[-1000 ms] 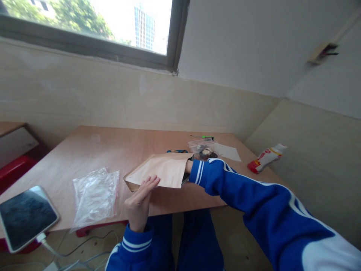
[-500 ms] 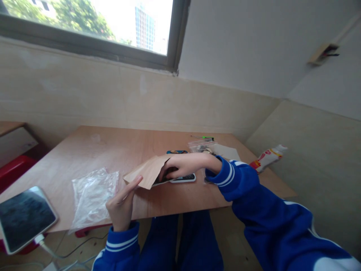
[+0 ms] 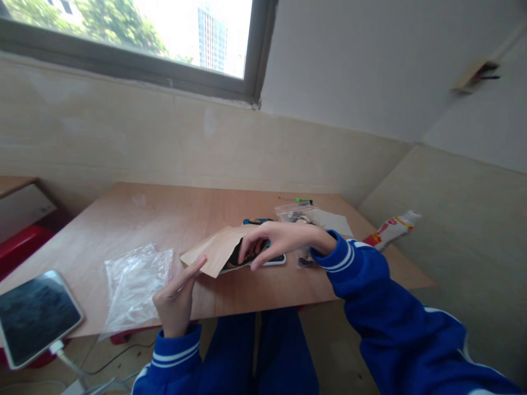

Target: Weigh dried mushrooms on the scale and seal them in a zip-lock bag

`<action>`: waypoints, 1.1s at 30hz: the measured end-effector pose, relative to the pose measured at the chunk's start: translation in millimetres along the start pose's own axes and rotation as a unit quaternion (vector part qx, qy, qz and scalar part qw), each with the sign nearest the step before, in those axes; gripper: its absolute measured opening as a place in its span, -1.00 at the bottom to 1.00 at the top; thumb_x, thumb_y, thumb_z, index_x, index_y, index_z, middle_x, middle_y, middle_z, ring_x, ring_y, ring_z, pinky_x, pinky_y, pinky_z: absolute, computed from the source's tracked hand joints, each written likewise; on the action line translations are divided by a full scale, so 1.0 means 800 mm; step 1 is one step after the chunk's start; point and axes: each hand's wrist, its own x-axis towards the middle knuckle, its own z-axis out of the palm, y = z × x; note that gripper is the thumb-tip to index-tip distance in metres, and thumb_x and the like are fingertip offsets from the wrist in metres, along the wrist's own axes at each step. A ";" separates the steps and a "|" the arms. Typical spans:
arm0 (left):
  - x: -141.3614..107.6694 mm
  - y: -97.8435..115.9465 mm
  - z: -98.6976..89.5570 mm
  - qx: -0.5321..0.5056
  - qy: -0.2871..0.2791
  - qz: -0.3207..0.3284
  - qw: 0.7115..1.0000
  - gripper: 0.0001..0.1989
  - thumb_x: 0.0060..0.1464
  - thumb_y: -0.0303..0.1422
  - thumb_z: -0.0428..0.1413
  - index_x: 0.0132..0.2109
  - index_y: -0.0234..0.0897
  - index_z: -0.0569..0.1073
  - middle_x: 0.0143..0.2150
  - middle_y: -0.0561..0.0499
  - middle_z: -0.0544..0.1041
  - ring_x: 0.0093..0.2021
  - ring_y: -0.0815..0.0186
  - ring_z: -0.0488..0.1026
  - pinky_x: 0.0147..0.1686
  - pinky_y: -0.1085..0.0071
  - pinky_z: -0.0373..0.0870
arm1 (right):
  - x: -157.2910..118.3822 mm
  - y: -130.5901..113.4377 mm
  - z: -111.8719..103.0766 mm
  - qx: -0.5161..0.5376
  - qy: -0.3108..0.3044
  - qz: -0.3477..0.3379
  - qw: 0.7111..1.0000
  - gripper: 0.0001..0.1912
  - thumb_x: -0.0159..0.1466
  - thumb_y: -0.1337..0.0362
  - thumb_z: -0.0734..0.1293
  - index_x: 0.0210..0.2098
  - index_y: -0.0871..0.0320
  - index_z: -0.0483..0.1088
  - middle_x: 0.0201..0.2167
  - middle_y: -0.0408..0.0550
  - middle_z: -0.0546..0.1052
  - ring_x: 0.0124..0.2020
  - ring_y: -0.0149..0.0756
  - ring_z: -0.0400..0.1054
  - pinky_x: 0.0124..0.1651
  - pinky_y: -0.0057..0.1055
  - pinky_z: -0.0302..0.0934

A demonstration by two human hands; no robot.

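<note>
At the middle of the desk [image 3: 185,207], the left hand's [image 3: 177,302] grip pinches the pouch [image 3: 214,249]; the right hand's [image 3: 288,237] grip is loosely parted at its mouth. Plastic bags [image 3: 138,288] lie on the desk's left.

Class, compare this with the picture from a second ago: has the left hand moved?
Yes: the left hand has shifted leftward, closer to the clear plastic bags, which lie on the table.

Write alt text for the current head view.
A person's left hand touches a brown paper bag at a wooden table, the right hand at its open mouth. Clear plastic bags and a dark-screened device lie left; a bottle is right.
</note>
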 end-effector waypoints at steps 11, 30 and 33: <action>0.001 0.003 -0.001 -0.006 -0.014 0.030 0.999 -0.80 0.09 -0.36 0.16 -0.14 -0.03 0.60 -0.13 0.17 0.62 -0.16 0.26 0.58 -0.02 0.41 0.45 | -0.001 -0.005 0.018 0.030 -0.010 0.007 0.999 -0.71 0.22 0.33 0.36 -0.07 0.24 0.40 -0.06 0.03 0.52 -0.05 -0.35 0.42 -0.01 -0.51 0.29; -0.002 0.002 0.002 0.029 0.065 -0.004 0.997 -0.81 0.03 -0.32 0.21 -0.16 -0.06 0.60 -0.21 0.14 0.64 -0.30 0.28 0.59 -0.25 0.44 0.49 | -0.014 -0.003 0.028 0.000 0.334 -0.127 0.934 -0.84 0.29 0.29 0.30 -0.18 0.16 0.50 -0.18 -0.04 0.59 -0.11 -0.30 0.46 -0.03 -0.37 0.32; 0.000 0.005 0.004 0.014 0.125 -0.033 0.991 -0.83 -0.03 -0.32 0.25 -0.22 -0.07 0.62 -0.24 0.13 0.64 -0.26 0.23 0.59 -0.20 0.39 0.49 | -0.038 0.009 0.016 -0.001 0.430 -0.091 0.898 -0.82 0.28 0.23 0.31 -0.17 0.13 0.49 -0.17 -0.05 0.58 -0.11 -0.27 0.46 -0.04 -0.34 0.33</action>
